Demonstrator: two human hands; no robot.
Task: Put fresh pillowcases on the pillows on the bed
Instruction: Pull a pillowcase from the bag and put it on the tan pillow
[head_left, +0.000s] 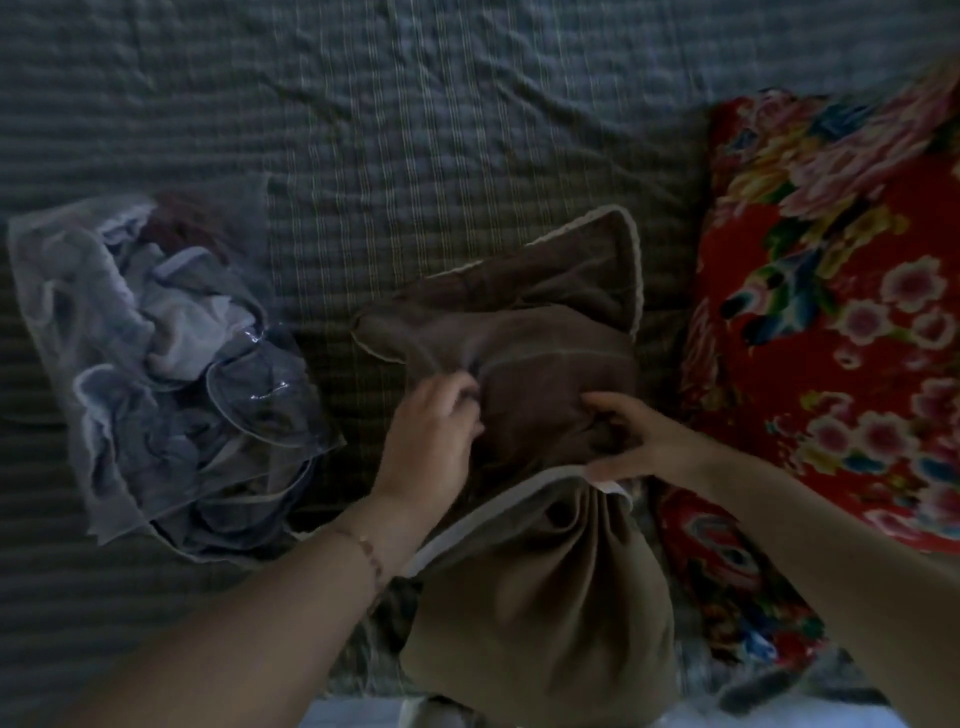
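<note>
Brown pillowcase (524, 332), edged with pale piping, is laid crumpled on the grey quilt (415, 130) at centre, towards the near side. A fold of it is pinched by the left hand (431, 436), fingers curled. Its near part is gripped by the right hand (639, 441), thumb above, where a tan bundle (540, 613) with a white hem meets it. A bracelet (371, 558) is seen on the left wrist. A clear bag (171, 364) of cloth is noted at left, a red floral pillow (831, 338) at right.

L hand (434, 436), R hand (641, 447) grip brown pillowcase (545, 338) | floral pillow (831, 312) rt
</note>
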